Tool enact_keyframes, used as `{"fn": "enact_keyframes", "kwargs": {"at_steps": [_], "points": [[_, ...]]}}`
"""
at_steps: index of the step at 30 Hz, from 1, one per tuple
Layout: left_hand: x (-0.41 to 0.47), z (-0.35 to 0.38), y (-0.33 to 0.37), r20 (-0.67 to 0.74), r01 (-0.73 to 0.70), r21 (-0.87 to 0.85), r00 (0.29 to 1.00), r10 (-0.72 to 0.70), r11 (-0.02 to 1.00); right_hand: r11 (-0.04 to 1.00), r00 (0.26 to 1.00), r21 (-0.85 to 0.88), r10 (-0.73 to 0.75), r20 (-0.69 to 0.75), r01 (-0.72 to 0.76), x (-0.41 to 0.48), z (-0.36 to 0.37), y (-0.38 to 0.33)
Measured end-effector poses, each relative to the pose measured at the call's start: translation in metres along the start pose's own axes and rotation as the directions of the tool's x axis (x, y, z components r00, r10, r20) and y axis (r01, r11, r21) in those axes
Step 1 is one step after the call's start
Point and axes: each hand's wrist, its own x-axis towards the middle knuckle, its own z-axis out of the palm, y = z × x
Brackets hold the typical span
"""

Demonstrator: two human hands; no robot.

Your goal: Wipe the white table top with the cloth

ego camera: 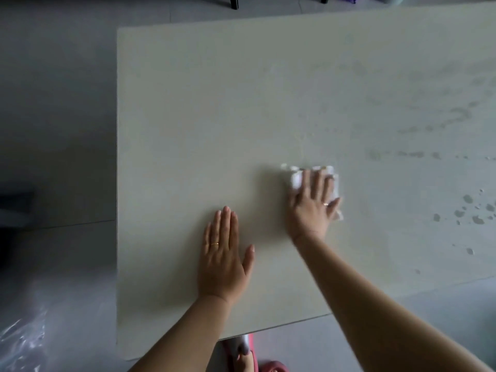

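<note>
The white table top (214, 116) fills most of the view. A crumpled white cloth (296, 179) lies near the table's middle. My right hand (312, 204) presses flat on the cloth with its fingers spread and straight; part of the cloth shows past the fingertips and to the right of the palm. My left hand (224, 253) rests flat on the bare table to the left and nearer to me, fingers straight and together, with a ring on one finger. It touches no cloth.
Water drops and wet smears (472, 210) spot the right side of the table. Grey floor tiles (53, 130) surround the table. Clear plastic wrap (21, 342) lies on the floor at the lower left. Dark chair legs (234, 1) stand beyond the far edge.
</note>
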Motion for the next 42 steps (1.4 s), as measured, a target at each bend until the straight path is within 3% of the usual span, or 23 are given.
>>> {"fn": "enact_keyframes", "kwargs": {"at_steps": [2,4,6,7,9,11,14,15,17,19,21,23,26,29,30,32,34,37,39,42], "points": [[0.0,-0.002,0.002,0.021,0.005,-0.001,1.0,-0.005,1.0,0.958,0.958,-0.057,-0.274,0.088,0.28,-0.032,0.019,-0.024],[0.0,-0.005,0.002,0.027,0.005,-0.013,1.0,-0.005,1.0,0.847,0.84,-0.08,-0.503,0.203,0.526,-0.041,0.019,-0.02],[0.001,-0.008,0.002,0.037,-0.001,-0.016,0.999,0.002,1.0,0.739,0.725,-0.057,-0.638,0.258,0.671,-0.018,0.002,0.003],[0.001,-0.009,0.003,0.042,-0.007,-0.018,0.999,0.008,1.0,0.731,0.72,-0.066,-0.644,0.258,0.679,-0.004,-0.009,0.019],[0.002,-0.012,0.003,0.042,-0.014,-0.024,0.999,0.014,1.0,0.829,0.829,-0.105,-0.526,0.191,0.55,0.024,-0.032,0.055],[0.009,-0.016,0.004,0.03,-0.022,-0.042,0.999,0.024,0.999,0.95,0.954,-0.103,-0.287,0.082,0.294,0.043,-0.047,0.075],[0.037,-0.022,0.009,-0.023,-0.031,-0.067,0.999,0.029,0.997,0.998,1.0,-0.062,0.014,-0.025,-0.016,0.046,-0.032,0.044],[0.05,-0.024,0.012,-0.043,-0.015,-0.07,0.999,0.012,0.997,0.999,1.0,-0.05,-0.005,-0.02,0.004,0.04,-0.023,0.026],[0.076,-0.027,0.016,-0.078,0.035,-0.084,0.996,-0.041,0.996,0.953,0.956,-0.089,-0.284,0.078,0.29,0.023,-0.005,-0.005],[0.098,-0.028,0.019,-0.093,0.052,-0.098,0.994,-0.061,0.994,0.803,0.802,-0.112,-0.553,0.226,0.586,0.016,-0.002,-0.009],[0.113,-0.027,0.021,-0.083,0.013,-0.089,0.996,-0.021,0.996,0.73,0.724,-0.089,-0.641,0.256,0.678,0.038,-0.016,0.011],[0.124,-0.024,0.024,-0.073,-0.025,-0.064,0.997,0.021,0.998,0.793,0.792,-0.095,-0.576,0.202,0.602,0.066,-0.032,0.037],[0.134,-0.016,0.025,-0.054,-0.019,-0.068,0.998,0.015,0.998,0.943,0.946,-0.097,-0.31,0.094,0.318,0.099,-0.053,0.065],[0.133,-0.008,0.022,-0.024,0.013,-0.052,1.0,-0.014,0.999,0.996,0.999,-0.074,-0.053,0.011,0.054,0.097,-0.042,0.038],[0.132,-0.007,0.022,-0.022,0.02,-0.043,1.0,-0.021,0.999,0.994,0.997,-0.074,-0.075,0.019,0.076,0.088,-0.033,0.02],[0.132,-0.01,0.024,-0.017,0.018,-0.032,1.0,-0.019,0.999,0.947,0.947,-0.069,-0.308,0.092,0.315,0.062,-0.01,-0.014],[0.132,-0.012,0.025,-0.031,0.009,-0.048,0.999,-0.011,0.999,0.837,0.823,-0.04,-0.526,0.213,0.546,0.041,-0.001,-0.027],[0.131,-0.013,0.024,-0.044,0.01,-0.042,0.999,-0.011,0.999,0.701,0.687,-0.052,-0.678,0.262,0.712,0.069,-0.019,-0.001],[0.131,-0.012,0.023,-0.011,0.016,-0.014,1.0,-0.016,1.0,0.769,0.765,-0.084,-0.607,0.217,0.634,0.101,-0.037,0.027],[0.132,-0.011,0.022,0.016,0.035,0.001,0.999,-0.035,0.999,0.953,0.954,-0.083,-0.281,0.099,0.29,0.137,-0.058,0.054]]}}
